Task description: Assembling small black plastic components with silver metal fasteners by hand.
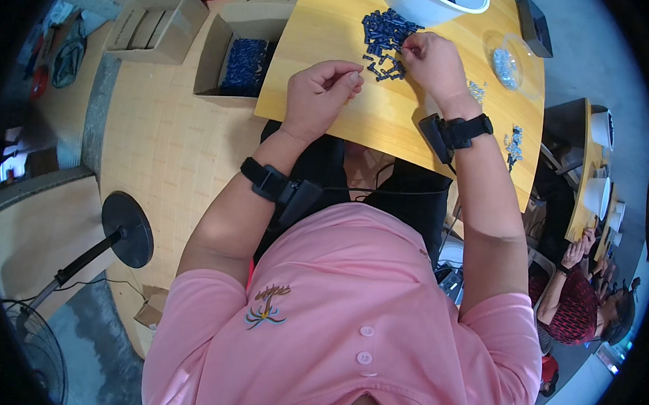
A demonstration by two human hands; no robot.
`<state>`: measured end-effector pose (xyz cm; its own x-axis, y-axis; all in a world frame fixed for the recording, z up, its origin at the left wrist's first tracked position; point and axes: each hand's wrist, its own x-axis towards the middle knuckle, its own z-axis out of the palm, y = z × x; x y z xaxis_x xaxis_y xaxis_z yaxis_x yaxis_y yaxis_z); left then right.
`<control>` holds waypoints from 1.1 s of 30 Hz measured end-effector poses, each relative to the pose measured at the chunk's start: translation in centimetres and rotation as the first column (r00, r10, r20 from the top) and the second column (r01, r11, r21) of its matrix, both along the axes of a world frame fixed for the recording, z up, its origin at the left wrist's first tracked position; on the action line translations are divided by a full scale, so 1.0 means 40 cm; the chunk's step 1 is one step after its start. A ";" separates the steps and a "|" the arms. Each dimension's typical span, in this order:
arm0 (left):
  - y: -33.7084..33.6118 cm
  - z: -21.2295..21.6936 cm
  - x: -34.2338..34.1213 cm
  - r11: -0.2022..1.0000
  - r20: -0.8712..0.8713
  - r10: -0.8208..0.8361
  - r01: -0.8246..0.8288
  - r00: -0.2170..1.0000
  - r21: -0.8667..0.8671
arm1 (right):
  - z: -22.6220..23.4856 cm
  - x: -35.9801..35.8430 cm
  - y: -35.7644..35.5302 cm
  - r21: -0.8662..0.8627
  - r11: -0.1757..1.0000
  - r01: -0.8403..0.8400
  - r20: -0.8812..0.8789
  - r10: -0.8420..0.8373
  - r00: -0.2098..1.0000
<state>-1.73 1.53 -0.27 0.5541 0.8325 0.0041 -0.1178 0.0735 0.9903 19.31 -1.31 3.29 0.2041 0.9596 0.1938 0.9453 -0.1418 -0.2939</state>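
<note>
A heap of small dark blue plastic parts [387,31] lies on the wooden table [313,39], with some loose pieces spread below it. My left hand [320,95] hovers at the left of the loose pieces, thumb and fingers pinched together; whatever the fingertips hold is too small to name. At the heap's right edge, my right hand [437,71] is curled in a pinch, its fingertips against the parts. Anything between those fingertips is hidden.
A white tub [438,8] stands behind the heap. To the right are a clear dish [506,66] of small pale pieces, scattered small parts [514,145] and a black tray [535,27]. Left of the table sits a cardboard box [209,60] of blue parts. Another person [577,304] works far right.
</note>
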 end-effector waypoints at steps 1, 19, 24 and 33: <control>-0.001 0.002 -0.001 1.000 -0.009 0.005 -0.005 1.000 0.000 | 0.005 -0.009 0.001 -0.029 0.999 0.019 -0.033 -0.020 0.999; -0.001 -0.005 0.003 0.997 -0.041 0.015 -0.012 0.999 0.073 | 0.066 -0.070 -0.100 0.120 0.993 -0.013 -0.037 0.018 0.999; 0.004 -0.005 0.006 0.996 -0.068 -0.030 0.036 0.997 0.087 | 0.096 -0.107 -0.179 0.293 0.935 -0.200 -0.004 0.210 0.978; -0.060 0.115 0.039 0.944 -0.028 -0.284 0.275 0.958 -0.181 | 0.118 -0.122 -0.246 0.350 0.893 -0.282 0.069 0.276 0.959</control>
<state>-0.19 -0.87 4.33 0.7601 0.6293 -0.1623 -0.0155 0.2672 0.9635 14.41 -11.16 7.99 -0.0686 0.8447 0.5308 0.9361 0.2385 -0.2587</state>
